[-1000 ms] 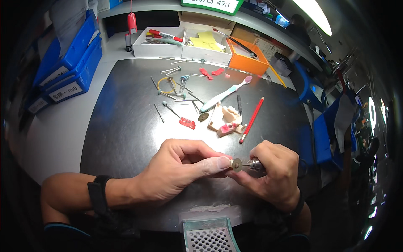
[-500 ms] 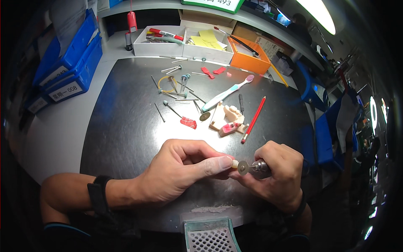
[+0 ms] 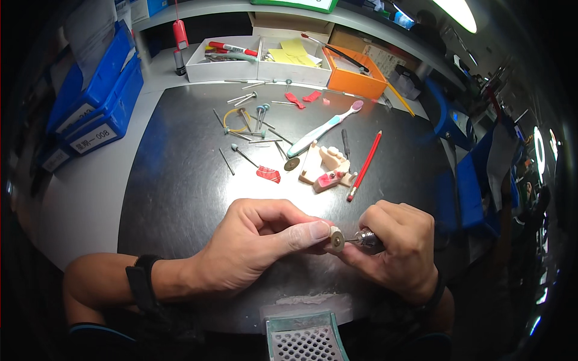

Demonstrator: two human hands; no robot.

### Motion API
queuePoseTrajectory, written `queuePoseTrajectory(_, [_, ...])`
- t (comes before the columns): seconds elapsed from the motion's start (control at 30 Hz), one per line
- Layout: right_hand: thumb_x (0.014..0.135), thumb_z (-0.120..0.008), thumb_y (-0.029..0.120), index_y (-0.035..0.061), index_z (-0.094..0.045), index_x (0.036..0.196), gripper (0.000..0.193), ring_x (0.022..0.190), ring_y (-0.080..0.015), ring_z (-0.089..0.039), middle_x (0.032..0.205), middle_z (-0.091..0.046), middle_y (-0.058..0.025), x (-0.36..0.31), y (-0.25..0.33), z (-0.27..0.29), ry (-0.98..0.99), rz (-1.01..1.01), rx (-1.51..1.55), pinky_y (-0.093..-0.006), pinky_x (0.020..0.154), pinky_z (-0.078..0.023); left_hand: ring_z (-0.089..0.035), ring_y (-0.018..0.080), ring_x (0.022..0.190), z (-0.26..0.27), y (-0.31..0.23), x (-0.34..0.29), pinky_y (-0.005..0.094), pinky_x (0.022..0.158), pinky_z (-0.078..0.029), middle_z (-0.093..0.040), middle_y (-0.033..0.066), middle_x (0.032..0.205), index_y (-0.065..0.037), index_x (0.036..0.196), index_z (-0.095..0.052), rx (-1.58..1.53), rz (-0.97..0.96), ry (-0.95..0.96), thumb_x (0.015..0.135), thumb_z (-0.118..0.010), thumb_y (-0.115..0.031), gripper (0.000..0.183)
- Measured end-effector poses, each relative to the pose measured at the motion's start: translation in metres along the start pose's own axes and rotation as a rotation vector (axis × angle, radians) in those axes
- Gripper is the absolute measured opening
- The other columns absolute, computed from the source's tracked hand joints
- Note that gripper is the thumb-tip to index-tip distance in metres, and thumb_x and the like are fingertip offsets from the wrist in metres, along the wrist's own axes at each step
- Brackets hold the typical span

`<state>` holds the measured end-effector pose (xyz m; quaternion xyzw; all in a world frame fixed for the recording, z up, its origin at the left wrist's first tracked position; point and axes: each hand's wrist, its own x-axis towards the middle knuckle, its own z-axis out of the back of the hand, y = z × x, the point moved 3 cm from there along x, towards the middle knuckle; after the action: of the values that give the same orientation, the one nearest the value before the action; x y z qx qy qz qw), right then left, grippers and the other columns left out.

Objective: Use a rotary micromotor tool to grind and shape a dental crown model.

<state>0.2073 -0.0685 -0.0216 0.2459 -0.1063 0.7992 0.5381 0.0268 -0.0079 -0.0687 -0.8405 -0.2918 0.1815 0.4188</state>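
My left hand (image 3: 265, 240) pinches a small whitish dental crown (image 3: 335, 230) between thumb and fingers; most of it is hidden. Wrapped round a metal rotary handpiece (image 3: 366, 239) is my right hand (image 3: 400, 243). A round cutting disc (image 3: 338, 241) sits at the handpiece's tip, over the crown's near side; whether they touch I cannot tell. Beyond my hands a cream dental model (image 3: 325, 163) with a pink gum part (image 3: 328, 180) rests on the dark work surface.
Near the model lie a toothbrush (image 3: 322, 133), a red pencil (image 3: 365, 165) and a loose disc (image 3: 292, 163). Several burs (image 3: 260, 117) are scattered farther left. White trays (image 3: 223, 71) and an orange box (image 3: 355, 81) line the back. A perforated grate (image 3: 306, 344) is at the near edge.
The cutting disc has shifted left, onto the crown's near side, and its face has turned. My left hand stays nearly in place, holding the crown. The whole view has shifted slightly.
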Motion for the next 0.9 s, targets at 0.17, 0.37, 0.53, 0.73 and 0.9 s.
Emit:
queuePoseTrajectory(0.17, [0.067,-0.085,0.043,0.0102,-0.048,0.063,0.049,0.045,-0.0224,-0.049,0.056,-0.046,-0.0040,-0.0005,-0.0011,0.0013,-0.034,-0.020,0.004,-0.0348,0.044,-0.039,-0.069,0.0139,0.092,-0.0008,-0.0010,-0.0004,0.0259,0.087,-0.056,-0.073,0.0123,0.099,0.004,0.103,-0.070,-0.015,-0.006,0.014,0.095,-0.066,-0.011,0.018])
queuePoseTrajectory(0.37, [0.067,-0.085,0.042,0.0104,-0.048,0.063,0.049,0.045,-0.0225,-0.049,0.056,-0.046,-0.0041,-0.0007,-0.0015,-0.0009,0.002,-0.005,-0.009,-0.0349,0.044,-0.038,-0.069,0.0138,0.093,-0.0002,-0.0008,0.0000,0.0257,0.088,-0.055,-0.073,0.0121,0.100,0.003,0.105,-0.070,0.040,0.017,-0.004,0.095,-0.067,-0.011,0.018])
queuePoseTrajectory(0.53, [0.067,-0.085,0.041,0.0106,-0.049,0.064,0.047,0.045,-0.0231,-0.049,0.057,-0.046,-0.0042,-0.0008,-0.0031,0.0051,-0.027,-0.004,0.028,-0.0358,0.044,-0.039,-0.068,0.0132,0.095,-0.0022,-0.0020,-0.0001,0.0253,0.089,-0.055,-0.073,0.0114,0.103,0.002,0.110,-0.069,0.079,0.007,0.001,0.094,-0.067,-0.010,0.020])
queuePoseTrajectory(0.73, [0.066,-0.084,0.042,0.0109,-0.050,0.064,0.046,0.046,-0.0231,-0.050,0.057,-0.046,-0.0038,-0.0005,-0.0040,0.0032,-0.020,-0.004,0.020,-0.0354,0.045,-0.040,-0.068,0.0118,0.095,-0.0020,-0.0019,-0.0013,0.0243,0.088,-0.054,-0.073,0.0109,0.104,0.001,0.114,-0.070,0.096,0.046,-0.010,0.094,-0.067,-0.009,0.022])
queuePoseTrajectory(0.9, [0.066,-0.084,0.042,0.0108,-0.050,0.065,0.046,0.045,-0.0230,-0.049,0.056,-0.045,-0.0038,-0.0007,-0.0041,0.0025,-0.009,0.005,0.020,-0.0353,0.045,-0.040,-0.067,0.0112,0.095,-0.0015,-0.0025,-0.0015,0.0233,0.088,-0.053,-0.073,0.0101,0.103,0.000,0.113,-0.070,0.116,0.039,-0.004,0.094,-0.067,-0.009,0.022])
